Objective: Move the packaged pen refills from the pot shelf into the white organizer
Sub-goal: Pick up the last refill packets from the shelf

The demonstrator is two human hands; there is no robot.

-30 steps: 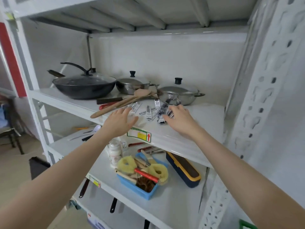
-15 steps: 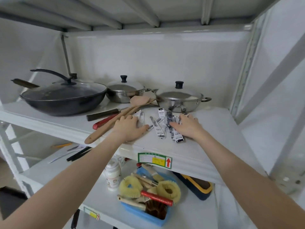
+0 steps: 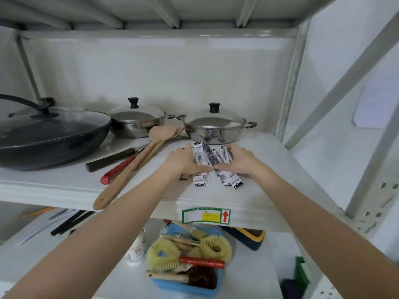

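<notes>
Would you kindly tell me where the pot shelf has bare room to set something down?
Bare patch: right end of the pot shelf, between the right hand and the upright post. Crowded: the wok, wooden spatulas and two steel pots fill the left and back; both hands cover the pen refill packets.

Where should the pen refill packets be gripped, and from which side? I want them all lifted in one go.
Grip the pen refill packets across their middles, squeezing inward from the left and right. They are long, flat strips lying lengthwise on the pot shelf, fanned and overlapping, so side pressure should bunch them. The left hand and right hand already flank the pile this way.
</notes>
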